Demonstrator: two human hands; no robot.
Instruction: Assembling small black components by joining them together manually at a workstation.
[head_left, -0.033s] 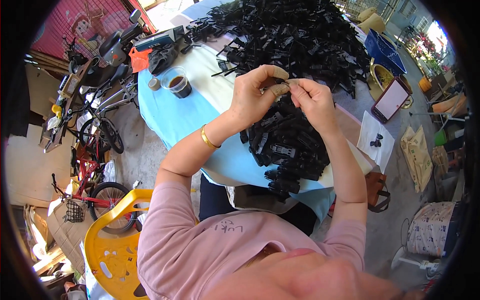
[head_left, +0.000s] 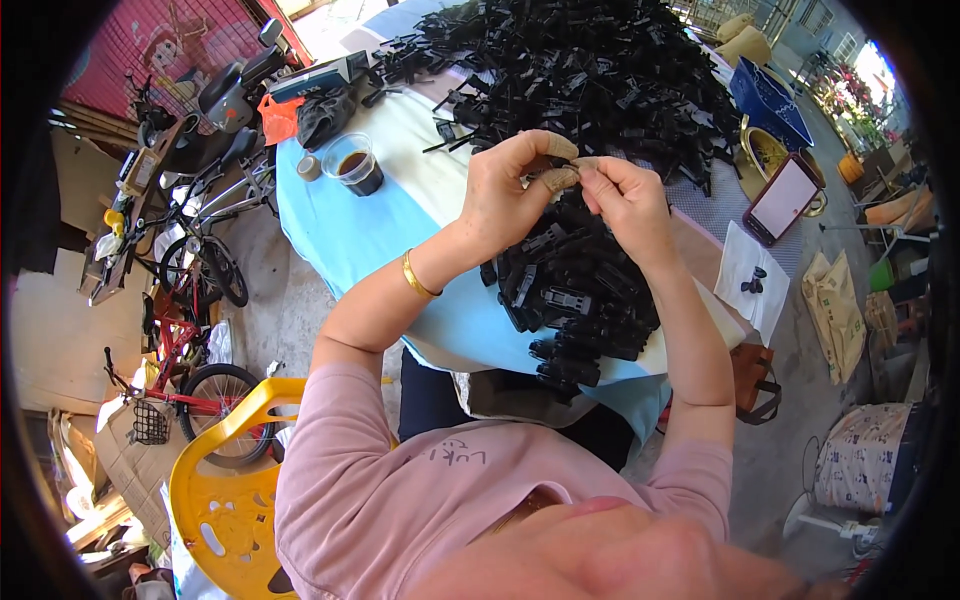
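Apparently the work is partway through, on 1 small dark piece (head_left: 564, 161) above the middle of the table (head_left: 345, 235). The left hand (head_left: 508, 195), its thumb and forefinger tips wrapped in tan covering, is pinched on it; the right hand (head_left: 628, 208) closes finger and thumb on its other side. The fingers mostly hide the piece, so its exact stage cannot be told.

Black plastic parts lie in 2 heaps: a large heap (head_left: 590, 70) spread toward the far edge, and a smaller heap (head_left: 575, 285) running to the near edge. Which is done and which is left is unclear; either way, many parts seem to remain.

A few black bits (head_left: 754, 283) rest on white paper (head_left: 740, 255) by the right edge, near a phone (head_left: 783, 202). Blue cloth shows between the left forearm and a cup (head_left: 358, 170) near the left edge; on the right, elbow room looks tighter beside the paper.
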